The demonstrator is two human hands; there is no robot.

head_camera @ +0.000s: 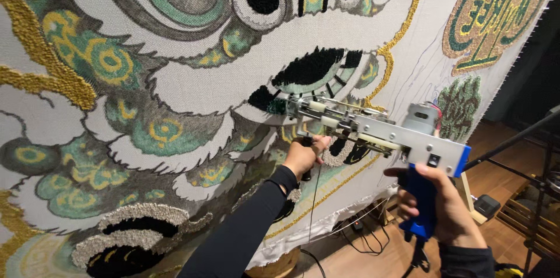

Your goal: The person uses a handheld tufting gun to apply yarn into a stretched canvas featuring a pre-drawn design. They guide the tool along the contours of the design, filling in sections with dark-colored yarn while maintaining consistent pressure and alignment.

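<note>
Nearest the camera, the right hand (446, 205) is wrapped around the blue pistol-style grip (421, 205) of a handheld tufting gun with a grey metal body (373, 129); the fingers are closed on the grip, with the forefinger lying at the front of it, toward the trigger side. A black-sleeved forearm runs up from the lower edge to the left hand (303, 155), which is closed around the gun's black front handle (305, 141), below the needle end.

The gun lies roughly level, needle end to the left. Its needle tip (279, 105) sits against the white backing cloth stretched upright (192, 88), at the lower edge of a black tufted patch (309, 68).

Step in hand, as judged: filling a black area of the design, with both hands steadying the tool. The next move would call for firm, even pressure into the cloth and a steady guided line that stays inside the outline.

Edges and room: a gold yarn border (399, 33) runs just right of the black patch; green and yellow motifs (87, 50) lie to the left. Bare cloth is open above and left of the tip. The cloth's right edge (513, 62) is well apart. A thin black cord (315, 196) hangs below the left hand. On the far right, a black stand (513, 138) and wooden floor (501, 190) lie beyond the frame.
</note>
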